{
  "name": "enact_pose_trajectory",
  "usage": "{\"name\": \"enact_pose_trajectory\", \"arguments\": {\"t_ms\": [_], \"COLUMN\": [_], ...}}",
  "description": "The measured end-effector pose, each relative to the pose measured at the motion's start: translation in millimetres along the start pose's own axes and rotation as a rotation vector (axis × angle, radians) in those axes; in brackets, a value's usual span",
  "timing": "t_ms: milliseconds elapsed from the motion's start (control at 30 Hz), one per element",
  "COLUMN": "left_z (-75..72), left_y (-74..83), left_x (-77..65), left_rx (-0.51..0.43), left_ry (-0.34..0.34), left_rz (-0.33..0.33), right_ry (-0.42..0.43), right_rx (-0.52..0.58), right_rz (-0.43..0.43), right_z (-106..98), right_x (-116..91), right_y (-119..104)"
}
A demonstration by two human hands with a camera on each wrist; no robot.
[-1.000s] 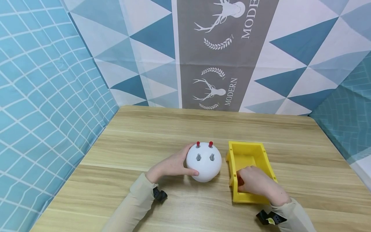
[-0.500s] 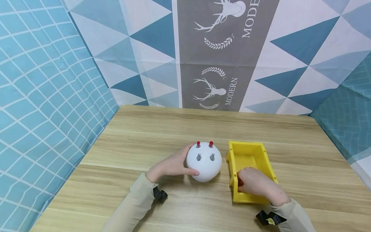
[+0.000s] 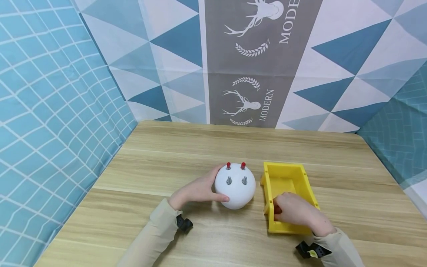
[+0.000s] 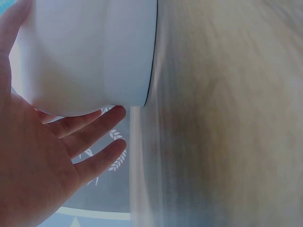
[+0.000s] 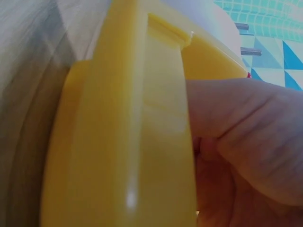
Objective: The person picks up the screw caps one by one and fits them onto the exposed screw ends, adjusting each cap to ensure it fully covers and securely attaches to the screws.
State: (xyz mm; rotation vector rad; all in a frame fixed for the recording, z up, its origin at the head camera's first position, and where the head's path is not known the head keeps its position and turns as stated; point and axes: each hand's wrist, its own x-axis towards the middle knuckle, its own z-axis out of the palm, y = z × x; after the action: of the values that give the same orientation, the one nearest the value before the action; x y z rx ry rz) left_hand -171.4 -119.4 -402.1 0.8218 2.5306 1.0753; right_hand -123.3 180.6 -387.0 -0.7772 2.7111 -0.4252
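Observation:
A round white dome-shaped object [image 3: 235,196] stands on the table, with two plain metal studs [image 3: 229,180] and two red-capped studs [image 3: 243,165] on its top. My left hand [image 3: 199,187] holds its left side, thumb at the front and fingers round the back. In the left wrist view the fingers [image 4: 97,130] lie spread along the white wall, close above its dark lower edge. My right hand [image 3: 295,209] reaches down into the yellow bin [image 3: 267,185] near its front left corner. Its fingers are bent, and the bin wall hides the tips; I cannot tell what they hold.
The bin stands just right of the white object, a narrow strip of wooden table [image 3: 213,237] between them. Patterned cloth [image 3: 176,74] hangs behind the table's back edge. Blue checked cloth [image 3: 60,111] borders the left side, and teal cloth [image 3: 400,111] the right.

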Motion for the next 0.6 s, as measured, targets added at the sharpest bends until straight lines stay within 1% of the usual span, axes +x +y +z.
{"name": "enact_pose_trajectory", "arguments": {"t_ms": [167,367,600], "left_z": [-0.2,0.1,-0.4], "left_y": [0.1,-0.5,-0.2], "left_x": [0.3,0.9,0.3], "left_rx": [-0.002,-0.004,-0.003], "left_ry": [0.0,-0.001,0.0], "left_rz": [0.002,0.004,0.005], "right_ry": [0.017,0.064,0.097], "right_rx": [0.001,-0.034,-0.046], "right_rz": [-0.012,-0.023,0.039], "right_z": [-2.7,-7.1,-15.6], "right_x": [-2.2,-4.3,-7.5], "right_y": [2.9,5.3,4.3]}}
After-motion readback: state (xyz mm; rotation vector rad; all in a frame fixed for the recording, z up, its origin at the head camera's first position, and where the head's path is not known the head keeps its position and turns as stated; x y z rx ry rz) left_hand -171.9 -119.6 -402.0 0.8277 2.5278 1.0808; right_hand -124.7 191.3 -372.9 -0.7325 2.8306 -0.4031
